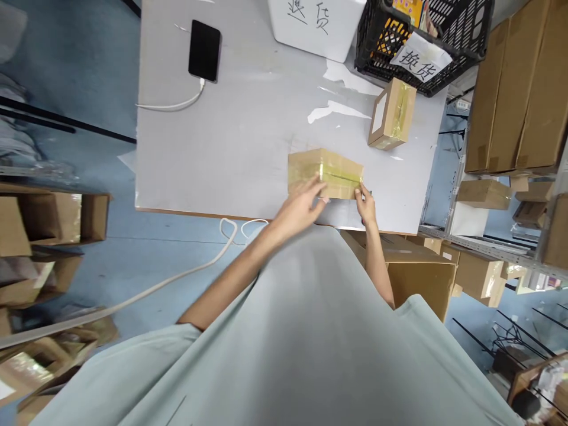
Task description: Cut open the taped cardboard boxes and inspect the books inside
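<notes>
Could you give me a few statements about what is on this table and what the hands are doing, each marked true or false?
1. Both hands touch the taped cardboard box at the table's near edge. True: the left hand rests on its near side, the right hand at its right end.
2. The phone lies unplugged. False: a white cable runs into it.
3. A second small box stands beside the black crate. True.
4. The phone lies inside the black crate. False: it lies on the grey table, far left.
5. The right hand holds a tape dispenser. False: none is visible in it.
</notes>
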`<state>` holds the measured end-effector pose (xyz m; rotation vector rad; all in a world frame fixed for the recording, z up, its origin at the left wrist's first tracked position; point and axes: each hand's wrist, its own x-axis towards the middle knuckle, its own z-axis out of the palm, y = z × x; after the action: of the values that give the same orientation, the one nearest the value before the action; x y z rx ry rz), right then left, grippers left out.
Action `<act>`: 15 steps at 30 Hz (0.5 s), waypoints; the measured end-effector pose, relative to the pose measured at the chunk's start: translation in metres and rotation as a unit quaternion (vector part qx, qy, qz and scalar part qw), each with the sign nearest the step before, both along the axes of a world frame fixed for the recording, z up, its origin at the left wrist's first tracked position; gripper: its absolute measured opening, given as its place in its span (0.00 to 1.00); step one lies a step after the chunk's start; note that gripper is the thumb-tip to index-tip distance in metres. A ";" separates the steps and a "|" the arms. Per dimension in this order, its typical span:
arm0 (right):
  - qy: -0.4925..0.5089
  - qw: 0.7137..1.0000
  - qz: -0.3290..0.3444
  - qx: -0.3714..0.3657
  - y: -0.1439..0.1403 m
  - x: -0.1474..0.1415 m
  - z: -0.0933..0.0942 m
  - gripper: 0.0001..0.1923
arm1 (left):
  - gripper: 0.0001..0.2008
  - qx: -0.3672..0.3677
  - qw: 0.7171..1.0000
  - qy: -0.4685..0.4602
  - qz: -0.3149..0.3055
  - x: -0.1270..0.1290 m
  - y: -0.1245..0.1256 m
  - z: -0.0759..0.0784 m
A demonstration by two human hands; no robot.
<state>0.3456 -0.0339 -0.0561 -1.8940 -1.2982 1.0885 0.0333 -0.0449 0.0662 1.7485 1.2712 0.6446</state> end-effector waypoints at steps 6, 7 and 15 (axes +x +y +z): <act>0.021 0.999 -0.040 -0.028 0.013 0.020 -0.005 0.39 | 0.32 0.078 0.985 0.130 -0.078 0.093 -0.005 0.008; 0.020 0.998 -0.049 -0.033 0.014 0.019 -0.004 0.38 | 0.33 0.082 0.983 0.144 -0.072 0.105 -0.006 0.006; 0.033 0.994 -0.089 -0.049 -0.006 0.011 -0.003 0.45 | 0.35 0.113 0.977 0.153 -0.096 0.115 -0.009 -0.002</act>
<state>0.3564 -0.0399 -0.0594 -1.9860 -1.0351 1.1299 0.1486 -0.0537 0.0643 2.1948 1.2464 0.4312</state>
